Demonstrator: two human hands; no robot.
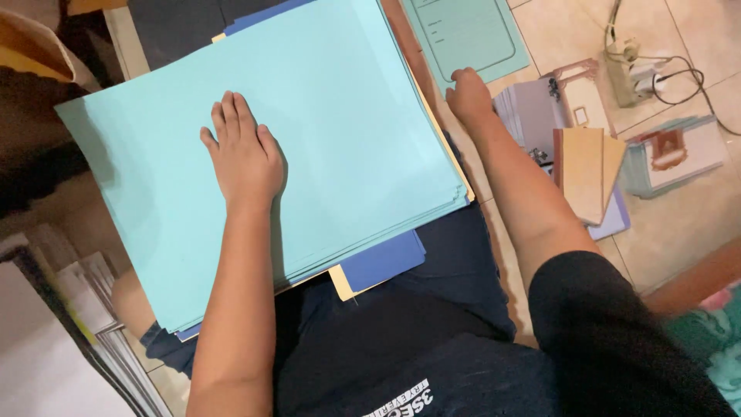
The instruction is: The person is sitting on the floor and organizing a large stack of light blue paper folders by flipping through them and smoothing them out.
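The stack of light-blue sheets (309, 116) looks like smooth, matt paper or thin card. Under it, the dark-blue folder (382, 262) and cream sheet (343, 282) seem matt card too. To the right of the stack, the floor (679, 224) is glossy pale tile. Below the stack, the dark shirt (401, 371) is soft cloth.

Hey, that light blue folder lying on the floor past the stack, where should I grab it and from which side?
Take the light blue folder at its near corner, where the right hand already rests. Come from the right side: the stack of blue sheets under the left hand covers its left edge. It lies flat on the tiled floor, so probably slide a fingertip under the corner first, then pinch.
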